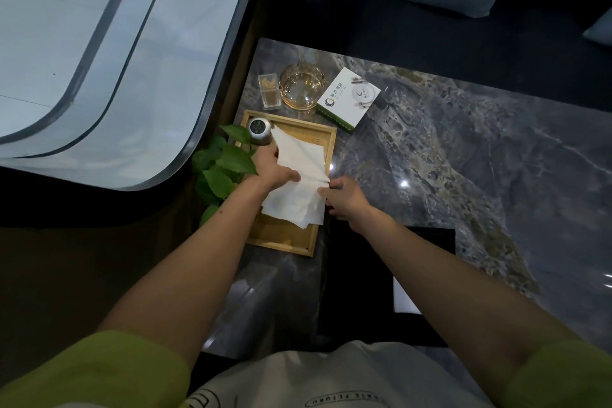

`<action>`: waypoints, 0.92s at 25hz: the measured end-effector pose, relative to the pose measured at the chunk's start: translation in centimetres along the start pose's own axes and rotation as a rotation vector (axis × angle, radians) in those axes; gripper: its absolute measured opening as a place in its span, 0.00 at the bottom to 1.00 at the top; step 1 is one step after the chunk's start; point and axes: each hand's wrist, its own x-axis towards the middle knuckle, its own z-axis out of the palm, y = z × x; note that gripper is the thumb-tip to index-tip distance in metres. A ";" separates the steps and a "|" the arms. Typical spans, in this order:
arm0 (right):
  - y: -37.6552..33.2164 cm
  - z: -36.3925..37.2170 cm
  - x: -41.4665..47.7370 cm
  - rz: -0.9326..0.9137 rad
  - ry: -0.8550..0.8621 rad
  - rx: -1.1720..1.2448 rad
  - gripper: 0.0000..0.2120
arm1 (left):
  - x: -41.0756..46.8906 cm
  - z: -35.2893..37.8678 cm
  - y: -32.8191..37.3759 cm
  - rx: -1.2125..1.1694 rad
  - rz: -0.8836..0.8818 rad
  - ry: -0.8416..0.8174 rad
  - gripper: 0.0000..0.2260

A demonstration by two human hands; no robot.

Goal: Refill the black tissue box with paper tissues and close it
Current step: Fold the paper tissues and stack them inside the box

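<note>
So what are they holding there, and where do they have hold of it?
White paper tissues: the left hand grips their left side, and the right hand pinches their right edge.

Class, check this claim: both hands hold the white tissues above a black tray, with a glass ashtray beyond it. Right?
No: the head view shows a light wooden tray, not black. The left hand and right hand do hold the white tissues above it, glass ashtray beyond.

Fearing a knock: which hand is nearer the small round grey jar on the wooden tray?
Left. The left hand is beside the small round grey jar; the right hand is farther, past the wooden tray's edge.
</note>
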 end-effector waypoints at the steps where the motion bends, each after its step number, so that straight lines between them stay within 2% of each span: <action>1: -0.1 -0.1 -0.2 0.002 -0.005 0.020 0.13 | -0.2 -0.1 0.2 0.051 0.036 -0.029 0.27; 4: -0.2 -0.6 -0.5 0.011 -0.042 0.045 0.14 | -0.9 -0.1 0.6 0.136 0.187 -0.105 0.29; 7: -0.1 -1.3 -1.4 0.007 -0.111 0.127 0.14 | -2.2 -0.3 0.8 0.125 0.282 -0.167 0.26; 9: -0.2 -2.3 -2.4 0.011 -0.139 0.262 0.13 | -3.4 -0.4 1.0 -0.009 0.284 -0.207 0.22; 10: -0.3 -3.0 -3.1 0.010 -0.154 0.352 0.09 | -4.0 -0.5 1.1 -0.124 0.260 -0.222 0.21; 11: -0.3 -3.9 -4.1 0.015 -0.186 0.429 0.05 | -4.8 -0.5 1.2 -0.240 0.237 -0.231 0.22; 12: 0.1 -4.9 -4.9 0.032 -0.231 0.496 0.05 | -5.7 -0.5 1.3 -0.338 0.224 -0.239 0.23; 16: 2.1 -8.9 -8.3 0.077 -0.432 0.708 0.24 | -8.5 0.8 1.4 -0.611 0.239 -0.363 0.28; 17: 2.4 -9.6 -9.2 0.064 -0.453 0.745 0.25 | -9.1 1.4 1.3 -0.673 0.242 -0.392 0.28; 19: 2.9 -11.0 -11.0 0.034 -0.453 0.740 0.24 | -10.3 2.8 1.4 -0.754 0.230 -0.430 0.28; 23: 4.7 -13.4 -13.0 -0.028 -0.416 0.672 0.20 | -12.4 5.7 1.6 -0.747 0.232 -0.507 0.29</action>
